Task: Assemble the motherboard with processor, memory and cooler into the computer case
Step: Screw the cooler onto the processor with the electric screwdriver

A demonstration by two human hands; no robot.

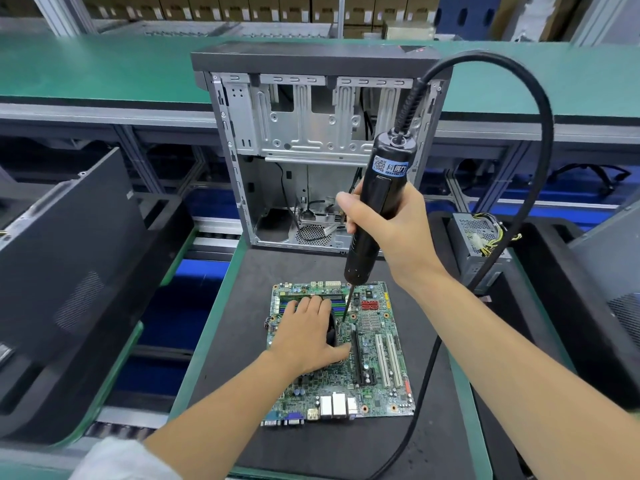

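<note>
Mid-task: left hand presses flat on the cooler; right hand grips the screwdriver, fastening it to the motherboard; case at frame's top awaits, unfilled.

Glossy black plastic screwdriver, bare matt sheet-metal case, matt dark mat, green circuit board

Screwdriver on motherboard (case behind)

Green-topped workbench on grey metal framing, stacked cardboard boxes on shelving behind
</note>
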